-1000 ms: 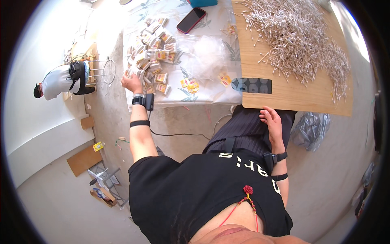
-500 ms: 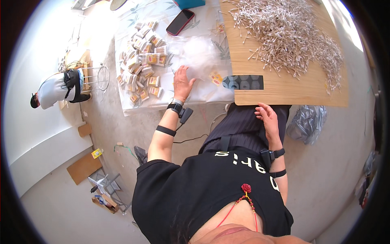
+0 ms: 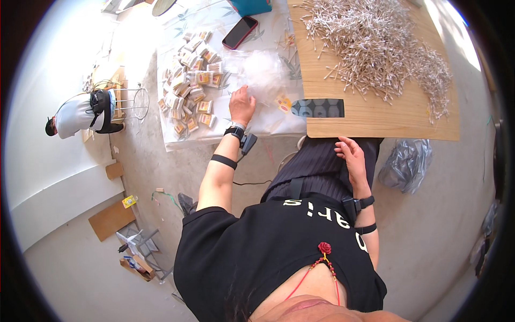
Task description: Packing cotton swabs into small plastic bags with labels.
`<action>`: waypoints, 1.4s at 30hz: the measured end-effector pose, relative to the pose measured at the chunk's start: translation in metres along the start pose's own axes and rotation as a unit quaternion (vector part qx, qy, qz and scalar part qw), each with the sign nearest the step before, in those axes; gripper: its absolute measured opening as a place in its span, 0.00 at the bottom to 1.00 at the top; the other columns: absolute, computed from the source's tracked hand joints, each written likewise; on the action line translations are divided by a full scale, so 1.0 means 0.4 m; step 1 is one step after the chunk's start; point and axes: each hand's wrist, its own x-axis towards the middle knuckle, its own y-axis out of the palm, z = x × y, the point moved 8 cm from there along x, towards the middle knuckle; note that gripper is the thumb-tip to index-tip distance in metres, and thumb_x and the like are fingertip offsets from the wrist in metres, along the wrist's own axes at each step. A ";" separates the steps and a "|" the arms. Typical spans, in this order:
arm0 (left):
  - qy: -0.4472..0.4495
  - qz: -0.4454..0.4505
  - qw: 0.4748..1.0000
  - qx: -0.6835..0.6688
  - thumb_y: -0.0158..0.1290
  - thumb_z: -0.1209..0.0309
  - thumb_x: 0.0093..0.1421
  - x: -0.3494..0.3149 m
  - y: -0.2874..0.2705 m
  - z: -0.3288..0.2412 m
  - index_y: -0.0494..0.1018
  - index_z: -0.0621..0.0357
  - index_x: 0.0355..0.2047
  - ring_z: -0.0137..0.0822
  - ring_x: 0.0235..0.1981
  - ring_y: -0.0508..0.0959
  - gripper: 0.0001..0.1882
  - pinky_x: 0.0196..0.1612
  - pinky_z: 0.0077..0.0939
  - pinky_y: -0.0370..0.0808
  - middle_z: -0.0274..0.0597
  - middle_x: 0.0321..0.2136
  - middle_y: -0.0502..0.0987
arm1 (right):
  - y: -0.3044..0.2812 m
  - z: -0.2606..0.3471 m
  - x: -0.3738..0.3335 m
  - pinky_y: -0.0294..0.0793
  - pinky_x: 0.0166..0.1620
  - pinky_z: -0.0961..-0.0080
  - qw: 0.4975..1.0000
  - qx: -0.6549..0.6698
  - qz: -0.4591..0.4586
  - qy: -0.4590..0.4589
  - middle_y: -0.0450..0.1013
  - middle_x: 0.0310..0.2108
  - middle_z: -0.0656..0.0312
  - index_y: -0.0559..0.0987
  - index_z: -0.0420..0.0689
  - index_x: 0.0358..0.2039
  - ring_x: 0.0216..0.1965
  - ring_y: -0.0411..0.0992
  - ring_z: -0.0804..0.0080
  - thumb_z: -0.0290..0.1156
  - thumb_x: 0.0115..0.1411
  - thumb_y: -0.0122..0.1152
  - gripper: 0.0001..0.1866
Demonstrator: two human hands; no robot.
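Note:
My left hand point(image 3: 242, 106) rests palm down on the covered table, its fingers curled in and the thumb close to them. Whatever lies under the fingertips is hidden. Just beyond it is a heap of clear plastic bags point(image 3: 264, 70). To its left lies a pile of small packs of cotton swabs point(image 3: 185, 86) with yellow-and-white labels. My right hand point(image 3: 351, 155) hovers over my lap by the front edge of the wooden board point(image 3: 375, 126), holding nothing, its fingers loosely bent and apart. A large loose heap of cotton swabs point(image 3: 370, 43) covers the board's far part.
A phone point(image 3: 240, 33) lies beyond the bags, near a teal container point(image 3: 251, 5). Yellow labels point(image 3: 283, 103) sit beside the board's dark cutout point(image 3: 319, 108). A grey plastic bag point(image 3: 406, 165) stands on the floor at right. Another person point(image 3: 80, 115) bends over at far left.
My left hand has gone from spread fingers to curled ones, staying in nearly the same place by the bags. My right hand has hardly moved. The view has shifted slightly.

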 end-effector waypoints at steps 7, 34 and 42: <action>-0.083 -0.061 0.995 -0.006 0.56 0.70 0.66 0.000 -0.058 0.041 0.79 0.57 0.43 0.54 0.36 0.84 0.08 0.42 0.47 0.80 0.50 0.34 0.84 | -0.039 0.005 -0.020 0.77 0.49 0.79 1.000 0.001 0.001 -0.015 0.81 0.47 0.60 0.78 0.38 0.59 0.44 0.79 0.77 0.32 0.75 0.56 0.17; -0.097 0.138 0.770 -0.615 0.57 0.72 0.72 -0.236 -0.091 -0.766 0.76 0.64 0.50 0.29 0.42 0.84 0.10 0.44 0.24 0.81 0.41 0.43 0.84 | -0.104 0.129 -0.131 0.84 0.48 0.74 0.955 0.261 -0.004 -0.138 0.83 0.43 0.57 0.83 0.38 0.47 0.41 0.83 0.70 0.31 0.72 0.63 0.10; 0.150 -0.083 0.935 -0.310 0.68 0.77 0.55 -0.290 -0.324 -0.905 0.75 0.61 0.53 0.45 0.54 0.73 0.25 0.54 0.35 0.73 0.48 0.51 0.72 | -0.086 0.173 -0.142 0.86 0.46 0.73 0.933 0.305 -0.040 -0.185 0.82 0.44 0.55 0.82 0.33 0.50 0.41 0.84 0.68 0.27 0.72 0.62 0.12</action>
